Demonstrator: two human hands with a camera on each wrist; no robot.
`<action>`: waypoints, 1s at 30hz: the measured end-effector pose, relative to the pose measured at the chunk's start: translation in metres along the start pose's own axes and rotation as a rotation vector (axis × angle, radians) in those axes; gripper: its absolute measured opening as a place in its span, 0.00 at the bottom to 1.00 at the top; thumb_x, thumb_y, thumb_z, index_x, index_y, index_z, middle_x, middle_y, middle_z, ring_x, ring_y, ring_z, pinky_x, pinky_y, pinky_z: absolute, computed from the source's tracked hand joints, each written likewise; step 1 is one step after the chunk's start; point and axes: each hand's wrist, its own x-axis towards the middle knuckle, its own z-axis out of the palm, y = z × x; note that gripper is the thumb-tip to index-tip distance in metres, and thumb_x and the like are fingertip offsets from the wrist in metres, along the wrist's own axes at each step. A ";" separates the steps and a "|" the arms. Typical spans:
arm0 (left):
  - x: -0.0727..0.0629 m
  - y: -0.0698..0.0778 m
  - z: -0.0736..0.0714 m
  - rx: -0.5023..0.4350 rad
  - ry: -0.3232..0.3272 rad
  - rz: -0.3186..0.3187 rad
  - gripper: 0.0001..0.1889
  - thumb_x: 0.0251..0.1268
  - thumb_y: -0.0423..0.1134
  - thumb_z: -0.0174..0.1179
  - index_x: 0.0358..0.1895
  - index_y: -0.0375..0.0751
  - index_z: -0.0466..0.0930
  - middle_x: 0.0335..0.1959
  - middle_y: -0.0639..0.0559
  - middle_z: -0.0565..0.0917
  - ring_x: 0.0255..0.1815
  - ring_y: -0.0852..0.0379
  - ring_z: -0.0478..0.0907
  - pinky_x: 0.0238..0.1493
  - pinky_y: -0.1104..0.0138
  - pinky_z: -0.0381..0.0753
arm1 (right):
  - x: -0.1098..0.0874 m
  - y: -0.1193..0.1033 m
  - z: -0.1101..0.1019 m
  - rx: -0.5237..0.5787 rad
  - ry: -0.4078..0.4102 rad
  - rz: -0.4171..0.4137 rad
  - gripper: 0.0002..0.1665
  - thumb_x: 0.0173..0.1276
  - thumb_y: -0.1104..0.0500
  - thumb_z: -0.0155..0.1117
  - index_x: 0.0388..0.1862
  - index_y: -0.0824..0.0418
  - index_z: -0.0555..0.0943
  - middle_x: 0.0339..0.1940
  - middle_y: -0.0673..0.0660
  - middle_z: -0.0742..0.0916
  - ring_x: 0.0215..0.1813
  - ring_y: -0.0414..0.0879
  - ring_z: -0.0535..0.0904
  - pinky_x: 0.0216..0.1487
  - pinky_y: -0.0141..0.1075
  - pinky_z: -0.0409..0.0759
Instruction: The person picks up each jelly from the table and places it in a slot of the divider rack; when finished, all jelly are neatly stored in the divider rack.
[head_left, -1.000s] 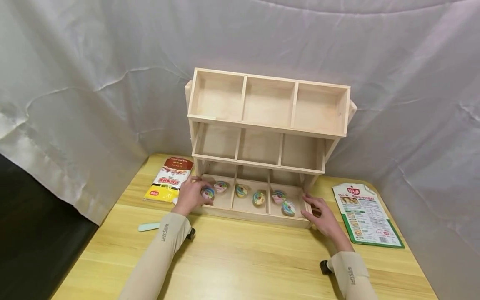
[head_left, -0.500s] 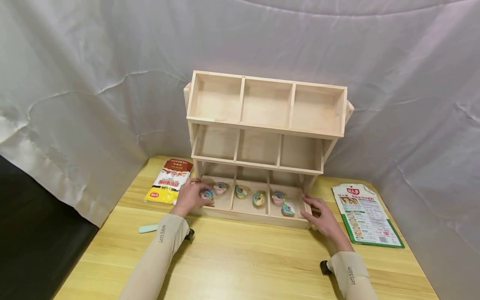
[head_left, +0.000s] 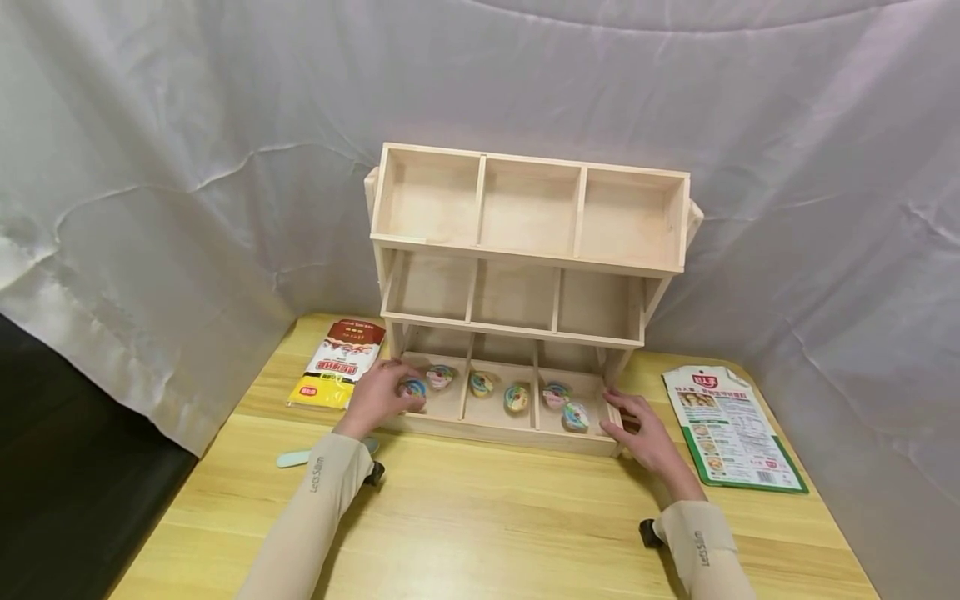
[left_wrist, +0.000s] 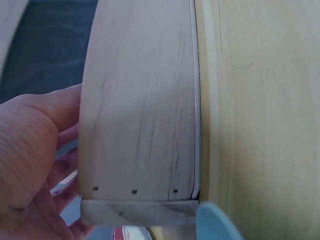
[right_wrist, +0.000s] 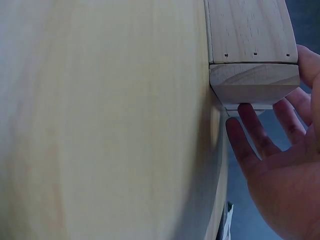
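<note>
A three-tier wooden display rack (head_left: pixel 510 425) stands on the table in the head view, each tier split into compartments. My left hand (head_left: pixel 375 400) grips the left end of its lowest tray, with the thumb over the front corner. At the opposite end, my right hand (head_left: pixel 645 433) holds the tray's right corner between thumb and fingers. Several small cups with colourful lids, such as one yellowish cup (head_left: pixel 517 398), lie in the lowest tray, two to a compartment. The wrist views show the left hand (left_wrist: pixel 35 165) and right hand (right_wrist: pixel 285 165) against the rack's wooden ends.
A red, white and yellow packet (head_left: pixel 337 364) lies left of the rack. To the right is a white and green packet (head_left: pixel 735 427). A pale green handle-like thing (head_left: pixel 294 458) lies partly under the left forearm. Grey curtains (head_left: pixel 187 167) hang behind the table (head_left: pixel 480 517).
The rack has shifted slightly to the left, its left end coming a little nearer. My left hand has moved left and nearer with it; the right hand has hardly moved.
</note>
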 end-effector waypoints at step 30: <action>-0.023 -0.010 -0.011 -0.142 -0.039 -0.025 0.36 0.60 0.48 0.76 0.68 0.35 0.77 0.72 0.37 0.75 0.73 0.32 0.69 0.72 0.36 0.69 | 0.001 0.002 -0.001 0.012 -0.002 0.018 0.34 0.77 0.53 0.65 0.77 0.65 0.70 0.76 0.67 0.69 0.73 0.67 0.68 0.72 0.64 0.71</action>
